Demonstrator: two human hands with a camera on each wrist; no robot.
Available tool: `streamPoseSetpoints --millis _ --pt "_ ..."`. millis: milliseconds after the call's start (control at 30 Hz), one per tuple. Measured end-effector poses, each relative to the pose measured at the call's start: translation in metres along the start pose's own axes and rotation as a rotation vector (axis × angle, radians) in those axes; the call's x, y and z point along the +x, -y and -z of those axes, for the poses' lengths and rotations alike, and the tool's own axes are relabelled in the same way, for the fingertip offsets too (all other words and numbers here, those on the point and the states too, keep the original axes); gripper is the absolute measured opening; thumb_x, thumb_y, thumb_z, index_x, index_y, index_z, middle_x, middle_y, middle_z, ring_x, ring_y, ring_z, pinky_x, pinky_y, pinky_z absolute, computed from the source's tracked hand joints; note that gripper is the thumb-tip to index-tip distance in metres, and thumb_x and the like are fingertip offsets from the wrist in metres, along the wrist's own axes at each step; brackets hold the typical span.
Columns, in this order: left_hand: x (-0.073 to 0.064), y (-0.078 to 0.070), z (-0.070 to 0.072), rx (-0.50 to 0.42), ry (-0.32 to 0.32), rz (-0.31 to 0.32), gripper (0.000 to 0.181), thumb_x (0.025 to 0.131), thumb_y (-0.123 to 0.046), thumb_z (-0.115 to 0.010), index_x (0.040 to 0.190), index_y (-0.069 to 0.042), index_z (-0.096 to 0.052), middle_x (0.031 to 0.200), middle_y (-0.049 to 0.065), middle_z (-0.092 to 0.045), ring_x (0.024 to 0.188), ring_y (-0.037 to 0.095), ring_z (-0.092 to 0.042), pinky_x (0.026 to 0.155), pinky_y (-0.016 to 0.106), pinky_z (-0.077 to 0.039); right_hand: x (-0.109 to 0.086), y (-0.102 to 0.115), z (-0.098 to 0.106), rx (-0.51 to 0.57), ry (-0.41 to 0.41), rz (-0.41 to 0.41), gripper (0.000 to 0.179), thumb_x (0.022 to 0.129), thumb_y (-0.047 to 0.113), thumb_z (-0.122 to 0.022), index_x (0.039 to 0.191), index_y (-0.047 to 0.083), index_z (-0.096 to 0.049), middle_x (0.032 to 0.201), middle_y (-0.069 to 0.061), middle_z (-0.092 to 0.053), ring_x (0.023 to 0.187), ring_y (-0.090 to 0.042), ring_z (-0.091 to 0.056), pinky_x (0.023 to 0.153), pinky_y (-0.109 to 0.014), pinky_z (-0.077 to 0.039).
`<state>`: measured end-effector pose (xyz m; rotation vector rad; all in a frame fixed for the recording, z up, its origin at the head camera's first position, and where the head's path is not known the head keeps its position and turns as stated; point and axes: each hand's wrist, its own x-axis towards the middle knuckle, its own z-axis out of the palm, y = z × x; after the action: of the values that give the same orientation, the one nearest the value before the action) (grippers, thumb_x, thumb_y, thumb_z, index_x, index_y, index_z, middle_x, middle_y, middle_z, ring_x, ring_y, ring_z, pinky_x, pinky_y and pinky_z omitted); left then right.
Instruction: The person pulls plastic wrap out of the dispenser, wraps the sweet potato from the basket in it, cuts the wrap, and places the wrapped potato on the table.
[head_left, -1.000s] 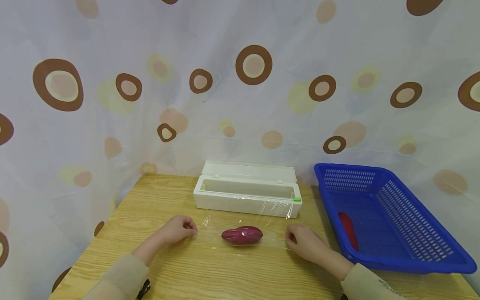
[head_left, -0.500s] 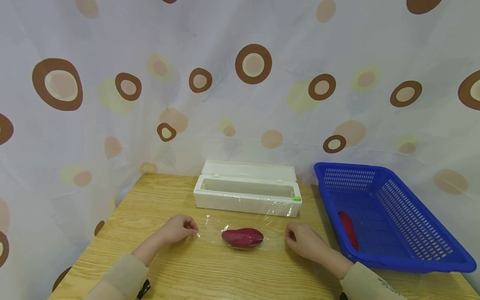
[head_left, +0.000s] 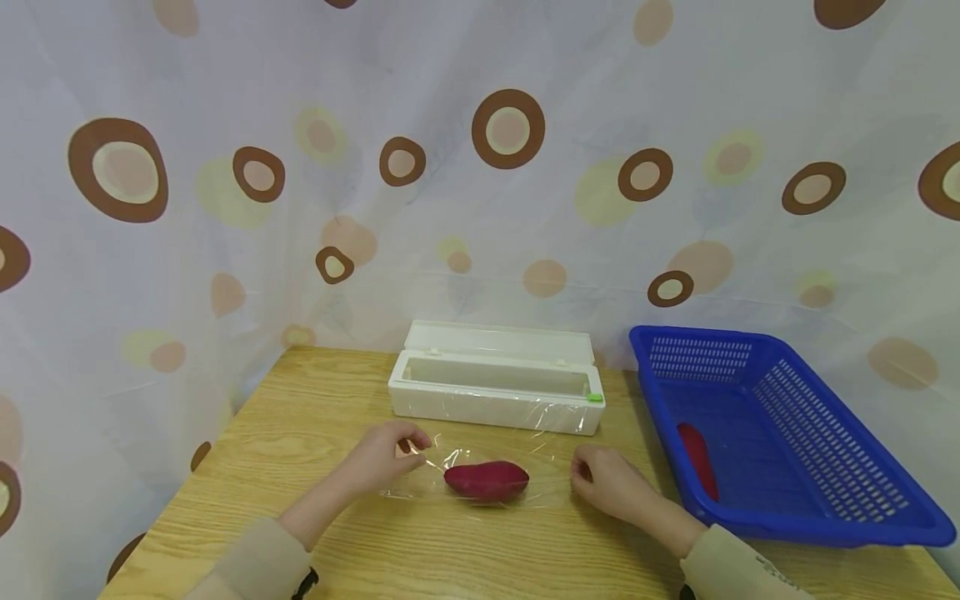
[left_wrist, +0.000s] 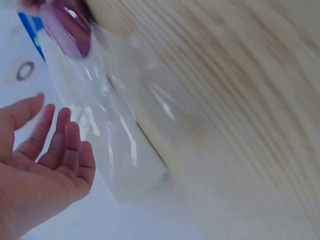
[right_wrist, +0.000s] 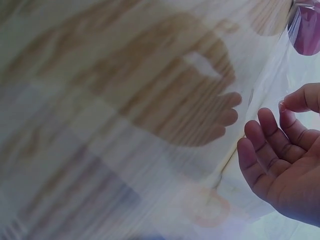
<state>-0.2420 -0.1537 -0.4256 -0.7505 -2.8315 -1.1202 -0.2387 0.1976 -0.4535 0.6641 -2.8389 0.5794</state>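
Note:
A purple-red sweet potato lies on the table under clear plastic wrap, which runs back toward a white wrap dispenser. My left hand is over the wrap's left part, close beside the sweet potato's left end. In the left wrist view its thumb and fingers stand apart, with nothing visible between them. To the right of the sweet potato, my right hand pinches the wrap's edge between thumb and forefinger, and the other fingers are loosely bent in the right wrist view.
At the right stands a blue plastic basket holding another red, elongated item. The dispenser's lid is raised at the back, with a green cutter tab at its right end. A patterned curtain hangs behind the table.
My left hand has let go of the wrap's left corner and moved right, toward the sweet potato, its fingers spreading. The wrap's left end has dropped forward. My right hand has stayed in place.

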Motion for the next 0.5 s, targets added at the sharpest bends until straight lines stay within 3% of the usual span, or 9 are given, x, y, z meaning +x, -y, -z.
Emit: streamPoseSetpoints --millis 100,267,333,500 --pt "0.004 -0.014 -0.012 0.002 0.065 -0.09 0.025 0.083 -0.014 -0.072 0.103 -0.001 -0.066 0.101 0.009 -0.067 0.089 0.023 -0.058 0.082 0.04 -0.048 0.0 0.0 0.0 0.003 0.003 0.0 0.014 0.075 0.006 -0.064 0.07 0.015 -0.054 0.064 0.009 -0.046 0.06 -0.005 -0.042 0.054 -0.021 -0.037" --pt "0.012 -0.027 -0.026 0.053 0.122 -0.133 0.04 0.078 -0.022 -0.077 0.114 -0.008 -0.064 0.113 0.003 -0.065 0.102 0.024 -0.056 0.09 0.041 -0.043 0.0 0.0 -0.001 0.008 0.0 0.008 0.015 0.075 0.005 -0.064 0.07 0.015 -0.054 0.064 0.008 -0.046 0.06 -0.005 -0.042 0.054 -0.02 -0.037" --pt "0.015 -0.027 -0.03 0.086 0.141 -0.139 0.044 0.078 -0.026 -0.077 0.117 -0.013 -0.063 0.116 -0.001 -0.063 0.105 0.02 -0.054 0.092 0.039 -0.042 0.0 0.0 -0.001 0.016 -0.002 0.011 0.015 0.076 0.005 -0.065 0.07 0.015 -0.055 0.064 0.008 -0.046 0.06 -0.005 -0.042 0.054 -0.02 -0.037" --pt "0.024 -0.019 -0.038 0.068 0.206 -0.15 0.049 0.076 -0.031 -0.079 0.12 -0.019 -0.062 0.118 -0.007 -0.06 0.108 0.017 -0.052 0.094 0.037 -0.042 -0.001 -0.003 0.0 0.06 -0.003 0.042 0.015 0.077 0.003 -0.065 0.072 0.014 -0.056 0.065 0.009 -0.047 0.061 -0.003 -0.041 0.055 -0.02 -0.038"
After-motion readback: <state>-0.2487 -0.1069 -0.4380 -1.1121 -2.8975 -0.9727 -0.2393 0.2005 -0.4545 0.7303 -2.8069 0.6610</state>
